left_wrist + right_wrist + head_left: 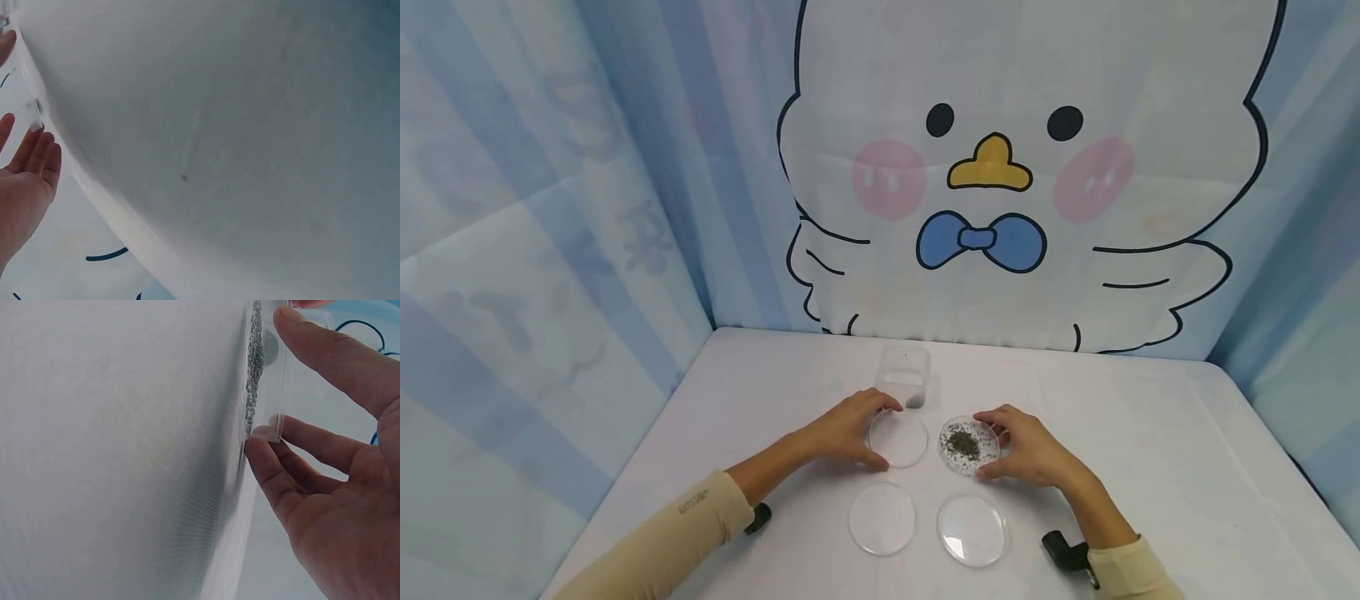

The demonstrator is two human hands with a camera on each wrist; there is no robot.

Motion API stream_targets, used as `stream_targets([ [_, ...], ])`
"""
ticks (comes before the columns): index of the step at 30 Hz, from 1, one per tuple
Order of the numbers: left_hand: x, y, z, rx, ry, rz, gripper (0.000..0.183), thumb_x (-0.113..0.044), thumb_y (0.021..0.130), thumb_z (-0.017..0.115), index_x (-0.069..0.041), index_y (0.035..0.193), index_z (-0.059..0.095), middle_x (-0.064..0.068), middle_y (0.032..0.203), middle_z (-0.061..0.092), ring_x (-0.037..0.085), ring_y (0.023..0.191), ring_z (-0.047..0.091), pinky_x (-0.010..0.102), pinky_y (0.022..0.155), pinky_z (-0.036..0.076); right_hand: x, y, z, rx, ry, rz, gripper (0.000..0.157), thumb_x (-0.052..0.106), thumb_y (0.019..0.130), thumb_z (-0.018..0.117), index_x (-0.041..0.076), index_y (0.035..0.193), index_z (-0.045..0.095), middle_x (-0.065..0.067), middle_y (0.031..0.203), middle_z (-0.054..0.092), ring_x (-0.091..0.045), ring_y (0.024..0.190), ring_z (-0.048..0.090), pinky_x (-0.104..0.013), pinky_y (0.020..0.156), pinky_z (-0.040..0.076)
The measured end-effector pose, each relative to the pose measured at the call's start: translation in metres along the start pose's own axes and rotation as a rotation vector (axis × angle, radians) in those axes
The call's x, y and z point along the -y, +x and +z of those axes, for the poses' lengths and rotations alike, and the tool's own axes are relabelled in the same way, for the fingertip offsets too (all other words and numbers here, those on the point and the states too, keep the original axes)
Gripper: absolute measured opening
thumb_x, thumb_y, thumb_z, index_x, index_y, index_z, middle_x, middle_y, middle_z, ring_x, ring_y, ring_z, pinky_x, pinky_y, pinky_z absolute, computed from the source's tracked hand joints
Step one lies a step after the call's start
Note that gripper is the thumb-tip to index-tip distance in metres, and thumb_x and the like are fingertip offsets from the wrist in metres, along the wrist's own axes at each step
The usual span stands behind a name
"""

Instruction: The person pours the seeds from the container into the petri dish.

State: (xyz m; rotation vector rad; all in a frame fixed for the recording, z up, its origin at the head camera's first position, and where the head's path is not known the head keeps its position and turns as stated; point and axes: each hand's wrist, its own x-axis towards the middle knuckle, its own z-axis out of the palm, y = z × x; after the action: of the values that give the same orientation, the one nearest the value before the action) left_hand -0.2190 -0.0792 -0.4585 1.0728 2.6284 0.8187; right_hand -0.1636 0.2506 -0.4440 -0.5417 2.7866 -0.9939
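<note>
My left hand (852, 429) spans a clear round petri dish (901, 439), thumb at its near rim and fingertips at its far rim. In the left wrist view only part of that hand (22, 197) shows at the left edge, and the dish is out of sight. Beside it, my right hand (1028, 447) grips a petri dish of dark green-brown granules (964, 443) by its right side. In the right wrist view the thumb (337, 356) and fingers pinch the dish's clear wall. The granules lie heaped mid-dish with loose grains scattered around.
Two more clear round dishes or lids lie nearer me, one left (882, 519) and one right (972, 531). Behind the left hand stands a translucent plastic box (904, 371) with a dark patch at its near corner. A printed curtain (985, 292) borders the white table (1150, 450).
</note>
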Motion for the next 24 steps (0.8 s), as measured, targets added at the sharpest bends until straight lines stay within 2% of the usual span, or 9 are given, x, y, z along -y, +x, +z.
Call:
stream_targets([
  [4,0.000,-0.002,-0.005,-0.021,-0.024,0.015,0.081,-0.030,0.073,0.096,-0.017,0.141,0.055,0.003,0.138,0.060,0.022,0.127,0.056,0.042,0.111,0.048,-0.001,0.000,-0.001,0.001,-0.004,-0.002,0.081,0.023,0.069,0.098,-0.002,0.138,0.062,-0.010,0.116,0.064,-0.023,0.101,0.061,-0.040,0.088,0.055],
  [9,-0.012,-0.007,-0.017,-0.034,-0.086,0.048,0.081,-0.027,0.076,0.095,-0.015,0.144,0.053,0.001,0.142,0.057,0.029,0.132,0.055,0.045,0.112,0.048,-0.003,0.000,-0.001,0.000,-0.004,-0.003,0.082,0.024,0.069,0.098,-0.001,0.138,0.062,-0.010,0.116,0.064,-0.022,0.101,0.061,-0.039,0.088,0.055],
  [13,-0.022,-0.007,-0.023,-0.041,-0.133,0.074,0.080,-0.024,0.078,0.093,-0.012,0.144,0.052,0.005,0.144,0.056,0.033,0.133,0.054,0.049,0.111,0.048,-0.003,-0.001,-0.001,-0.001,0.004,-0.018,0.082,0.023,0.069,0.098,-0.002,0.137,0.062,-0.010,0.115,0.064,-0.023,0.100,0.061,-0.040,0.088,0.055],
  [18,-0.033,-0.003,-0.025,-0.045,-0.186,0.104,0.079,-0.023,0.078,0.093,-0.010,0.144,0.052,0.013,0.142,0.055,0.033,0.133,0.054,0.045,0.115,0.046,-0.004,-0.001,-0.001,-0.005,0.003,-0.034,0.081,0.023,0.069,0.098,-0.003,0.137,0.062,-0.011,0.115,0.064,-0.023,0.099,0.062,-0.041,0.087,0.055],
  [24,-0.045,0.006,-0.022,-0.037,-0.279,0.111,0.077,-0.022,0.078,0.093,-0.009,0.142,0.052,0.018,0.138,0.050,0.036,0.134,0.053,0.044,0.119,0.044,-0.007,0.000,0.001,-0.012,-0.006,-0.043,0.081,0.024,0.068,0.098,-0.002,0.137,0.063,-0.010,0.116,0.064,-0.021,0.097,0.061,-0.034,0.085,0.054],
])
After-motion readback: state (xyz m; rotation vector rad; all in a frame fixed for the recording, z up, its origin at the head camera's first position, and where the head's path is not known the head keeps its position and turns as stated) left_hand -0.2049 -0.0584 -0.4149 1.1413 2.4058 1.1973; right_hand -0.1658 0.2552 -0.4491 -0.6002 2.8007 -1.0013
